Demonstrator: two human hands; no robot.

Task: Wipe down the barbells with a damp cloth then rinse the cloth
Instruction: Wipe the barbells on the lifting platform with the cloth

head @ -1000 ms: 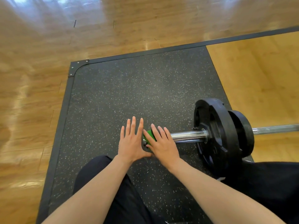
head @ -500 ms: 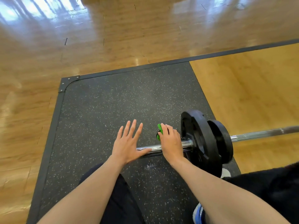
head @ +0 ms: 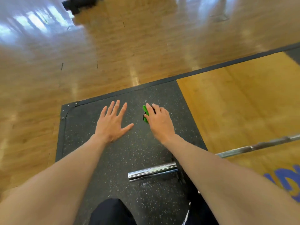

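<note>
Near edge: dark-trousered knee (head: 112, 211), above a speckled black rubber mat (head: 84, 143). The barbell (head: 152, 171) is just past the knee. Its chrome end sits over the mat between the two forearms, the run is hidden behind the right forearm, and the thinner shaft reappears at right over a yellow wood panel (head: 235, 103). Blue lettering (head: 289, 181) on that panel, cut off at the frame edge.

Further out, both hands are well apart from the bar. Left hand (head: 112, 122): palm down, fingers straight and spread, holding nothing; can't tell whether it touches the mat. Right hand (head: 159, 120): fingers curled round a green clip (head: 145, 113), gripping it over the mat.

Beyond the mat: glossy wood floor (head: 146, 46). Blurred dark gear (head: 78, 4) at the top edge.
</note>
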